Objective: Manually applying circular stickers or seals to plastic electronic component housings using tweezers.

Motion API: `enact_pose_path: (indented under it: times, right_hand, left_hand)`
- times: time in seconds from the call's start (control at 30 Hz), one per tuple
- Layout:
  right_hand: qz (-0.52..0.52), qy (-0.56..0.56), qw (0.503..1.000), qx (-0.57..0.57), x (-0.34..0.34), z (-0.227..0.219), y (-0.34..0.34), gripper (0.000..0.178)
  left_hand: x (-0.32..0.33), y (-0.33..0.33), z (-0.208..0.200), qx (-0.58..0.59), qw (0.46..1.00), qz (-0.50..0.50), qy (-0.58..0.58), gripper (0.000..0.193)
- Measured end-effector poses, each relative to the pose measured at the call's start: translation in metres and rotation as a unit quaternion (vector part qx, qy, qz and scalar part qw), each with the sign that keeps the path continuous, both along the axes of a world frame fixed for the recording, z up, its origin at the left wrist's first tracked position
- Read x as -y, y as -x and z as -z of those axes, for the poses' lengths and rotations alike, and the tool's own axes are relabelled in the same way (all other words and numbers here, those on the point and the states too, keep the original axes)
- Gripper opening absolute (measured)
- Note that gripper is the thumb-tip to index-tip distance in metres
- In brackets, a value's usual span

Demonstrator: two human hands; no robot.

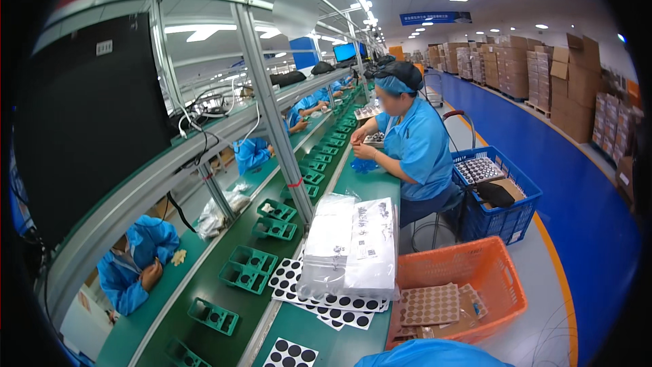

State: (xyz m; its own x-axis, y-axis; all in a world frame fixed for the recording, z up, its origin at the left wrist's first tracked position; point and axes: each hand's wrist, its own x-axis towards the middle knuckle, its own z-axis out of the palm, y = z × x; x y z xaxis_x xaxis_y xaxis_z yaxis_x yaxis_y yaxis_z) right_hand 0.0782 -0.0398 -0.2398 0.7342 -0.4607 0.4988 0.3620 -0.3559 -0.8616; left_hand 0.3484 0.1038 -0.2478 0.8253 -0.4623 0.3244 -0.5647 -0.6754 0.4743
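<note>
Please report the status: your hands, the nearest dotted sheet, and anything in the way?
Both hands out of view. Sheet lying on green bench, cut off by picture's lower edge. White bags partly covering other sheets.

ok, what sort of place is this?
Probably a factory assembly line: workers in blue sit at a green belt bearing small trays, with cartons stacked along the far wall.
</note>
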Motion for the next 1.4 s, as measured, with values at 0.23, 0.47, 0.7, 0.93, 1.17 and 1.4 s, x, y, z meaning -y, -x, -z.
enact_pose_path:
  times: [0.23,0.47,0.7,0.93,1.17,1.4]
  right_hand:
    - [0.062,0.108,0.990,0.064,0.004,-0.004,0.002,0.017]
    - [0.114,0.166,0.977,0.073,-0.006,-0.004,0.007,0.014]
    - [0.021,0.202,0.978,0.040,-0.001,0.004,-0.001,0.017]
    - [-0.080,0.320,0.929,0.165,0.004,-0.027,0.001,0.017]
    - [-0.108,0.299,0.930,0.186,0.005,-0.054,-0.023,0.020]
    - [-0.067,0.357,0.931,-0.044,0.029,-0.042,-0.006,0.030]
  left_hand:
    - [-0.003,0.024,-0.048,0.089,0.994,0.068,-0.014,0.051]
    - [-0.014,0.058,-0.085,0.155,0.981,0.113,-0.032,0.052]
    - [-0.051,0.096,-0.074,0.164,0.977,0.120,-0.068,0.053]
    - [-0.052,0.112,-0.062,0.151,0.969,0.160,-0.110,0.054]
    - [0.005,0.110,-0.058,0.145,0.951,0.234,-0.145,0.055]
    - [0.052,0.122,-0.041,0.124,0.925,0.308,-0.182,0.056]
